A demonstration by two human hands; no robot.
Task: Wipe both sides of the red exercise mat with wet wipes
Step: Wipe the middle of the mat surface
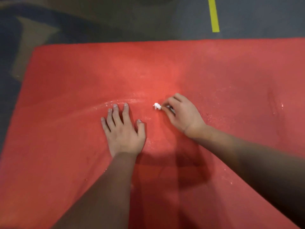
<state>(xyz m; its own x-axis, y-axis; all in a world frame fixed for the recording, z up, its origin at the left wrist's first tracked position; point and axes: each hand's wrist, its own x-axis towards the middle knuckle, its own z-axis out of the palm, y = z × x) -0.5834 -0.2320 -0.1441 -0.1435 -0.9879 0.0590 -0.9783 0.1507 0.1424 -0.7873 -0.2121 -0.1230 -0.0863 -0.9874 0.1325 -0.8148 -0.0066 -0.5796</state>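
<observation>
The red exercise mat (165,66) lies flat on the floor and fills most of the view. My left hand (123,129) presses flat on the mat near its middle, fingers spread and straight. To its right, my right hand (181,113) pinches a small crumpled white wet wipe (157,106) between its fingertips, held against the mat's surface. A curved whitish streak and scattered wet specks mark the mat around both hands.
Dark grey floor (115,22) borders the mat on the far and left sides. A strip of yellow tape (213,14) runs on the floor at the top right, beyond the mat's far edge.
</observation>
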